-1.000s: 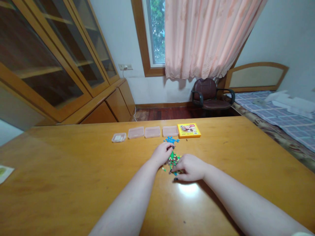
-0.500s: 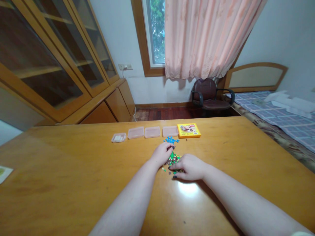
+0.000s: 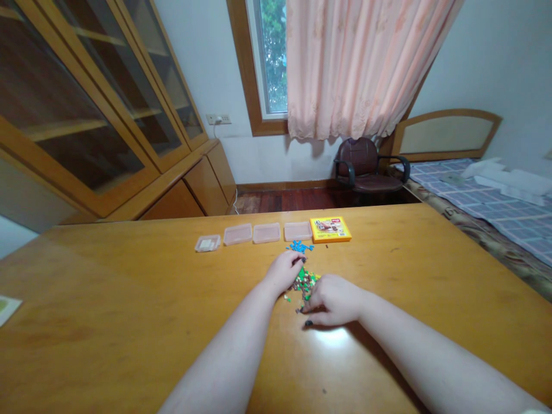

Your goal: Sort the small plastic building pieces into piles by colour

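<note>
My left hand [image 3: 284, 271] rests at the left side of a pile of small mixed pieces [image 3: 304, 279], green, brown, cream and yellow. Its fingers curve loosely over the pile's far edge; no held piece shows. Just beyond them lies a heap of small blue pieces [image 3: 298, 246]. At the near right of the pile is my right hand [image 3: 334, 299], thumb and forefinger apart, touching the table. The forefinger's tip is at a small brown piece [image 3: 297, 311]. Part of the pile is hidden under this hand.
Along the far side stand clear plastic trays [image 3: 266, 233], a smaller tray with pale pieces [image 3: 207, 244] and a yellow box [image 3: 330, 229]. A tiny dark piece [image 3: 326, 246] lies before the box. A white card [image 3: 7, 309] is at the table's left edge.
My right hand has moved slightly toward me, its forefinger dragging down from the pile to the brown piece, baring more of the pile. My left hand stays in place.
</note>
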`<state>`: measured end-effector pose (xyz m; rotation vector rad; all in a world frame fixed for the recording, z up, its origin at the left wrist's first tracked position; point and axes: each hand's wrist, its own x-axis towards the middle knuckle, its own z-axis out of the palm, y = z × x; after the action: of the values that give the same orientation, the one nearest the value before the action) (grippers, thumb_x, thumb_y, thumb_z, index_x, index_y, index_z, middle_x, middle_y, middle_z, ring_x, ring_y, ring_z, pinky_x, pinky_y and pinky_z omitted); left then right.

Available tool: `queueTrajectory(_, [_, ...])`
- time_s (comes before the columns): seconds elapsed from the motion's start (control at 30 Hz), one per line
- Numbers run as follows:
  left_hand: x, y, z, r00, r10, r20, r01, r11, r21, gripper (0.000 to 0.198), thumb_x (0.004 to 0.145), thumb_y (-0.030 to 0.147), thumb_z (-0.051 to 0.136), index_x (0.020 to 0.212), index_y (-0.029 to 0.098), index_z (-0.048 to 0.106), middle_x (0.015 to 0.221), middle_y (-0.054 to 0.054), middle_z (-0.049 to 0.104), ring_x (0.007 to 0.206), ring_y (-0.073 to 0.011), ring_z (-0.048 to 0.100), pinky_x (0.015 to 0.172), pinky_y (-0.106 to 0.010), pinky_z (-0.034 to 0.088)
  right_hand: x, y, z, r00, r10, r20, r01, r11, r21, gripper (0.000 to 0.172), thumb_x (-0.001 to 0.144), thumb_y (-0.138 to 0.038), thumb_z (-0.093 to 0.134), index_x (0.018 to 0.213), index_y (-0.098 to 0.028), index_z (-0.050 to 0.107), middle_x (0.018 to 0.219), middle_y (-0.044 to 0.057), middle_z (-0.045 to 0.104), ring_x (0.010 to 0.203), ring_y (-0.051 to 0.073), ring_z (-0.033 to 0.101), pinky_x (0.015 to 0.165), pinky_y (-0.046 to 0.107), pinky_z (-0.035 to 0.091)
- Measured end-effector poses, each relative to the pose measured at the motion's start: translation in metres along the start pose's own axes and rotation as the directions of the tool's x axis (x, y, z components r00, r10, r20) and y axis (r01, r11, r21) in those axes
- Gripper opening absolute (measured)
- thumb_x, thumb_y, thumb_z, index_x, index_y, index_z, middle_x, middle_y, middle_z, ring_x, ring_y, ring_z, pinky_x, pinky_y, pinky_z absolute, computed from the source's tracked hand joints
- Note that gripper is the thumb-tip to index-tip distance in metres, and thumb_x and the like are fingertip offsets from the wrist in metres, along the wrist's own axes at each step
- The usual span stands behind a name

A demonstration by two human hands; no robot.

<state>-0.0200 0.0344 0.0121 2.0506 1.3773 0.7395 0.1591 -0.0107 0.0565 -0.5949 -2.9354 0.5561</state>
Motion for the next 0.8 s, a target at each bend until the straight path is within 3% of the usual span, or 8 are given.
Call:
queueTrajectory(0.53, [0.0001,0.0009,-0.0005,1.000,-0.008,0.017,0.007,1.000,0.005,0.024,0.082,0.022,0.047,0.095,0.020,0.067,0.100,-0.004,0.066,0.095,-0.0176,0.058,0.088,-0.032,0.045,-0.0004,0.0045,0.0036,0.999,-0.040,0.003,0.039,0.996,0.081,0.031,0.084,-0.046,0.051,0.081,-0.023,0.073,0.069,0.002,0.070,0.063,0.014,0.059,0.058,0.024,0.036])
queueTrajectory(0.8, [0.0008,-0.0012,0.0015,1.000,-0.003,0.014,0.003,1.000,0.014,0.024,0.082,0.022,0.048,0.095,0.020,0.067,0.101,-0.004,0.066,0.096,-0.0179,0.058,0.088,-0.032,0.045,-0.0019,0.0093,0.0045,1.000,-0.002,-0.004,0.002,0.999,0.053,0.030,0.085,-0.042,0.052,0.076,-0.022,0.072,0.064,0.001,0.068,0.058,0.012,0.056,0.055,0.023,0.033])
